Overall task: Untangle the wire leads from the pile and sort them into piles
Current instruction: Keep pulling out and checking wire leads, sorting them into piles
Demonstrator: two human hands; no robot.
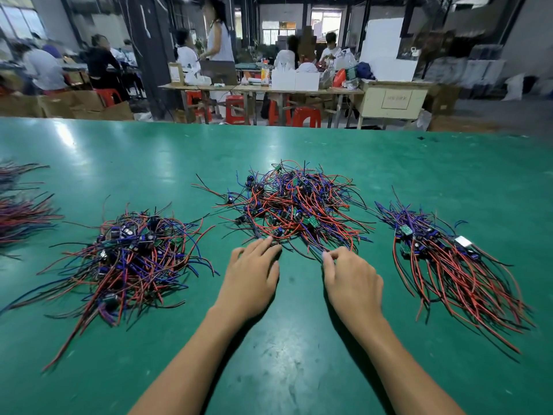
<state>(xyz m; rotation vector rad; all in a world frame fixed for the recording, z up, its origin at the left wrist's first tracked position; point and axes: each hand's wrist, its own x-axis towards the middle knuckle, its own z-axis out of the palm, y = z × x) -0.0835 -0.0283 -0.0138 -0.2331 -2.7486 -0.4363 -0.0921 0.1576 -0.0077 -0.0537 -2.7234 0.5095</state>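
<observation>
— Sorting is seen partway: combed piles [454, 262] lie right and far left, a looser heap [131, 253] near left.

— And the hands?

— Right hand [351, 280] is pinched on leads at the central tangled pile [293, 205]; left hand [251, 277] rests spread beside it.

Bright overhead light glares white on the green counter [125, 151]; edges bend and blur, background soft.

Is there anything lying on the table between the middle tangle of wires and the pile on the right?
Nothing visible does. Bare green table separates the middle tangle from the right pile, apart from a few stray wire ends. Both hands, the left hand and the right hand, are at the tangle's near edge.
</observation>
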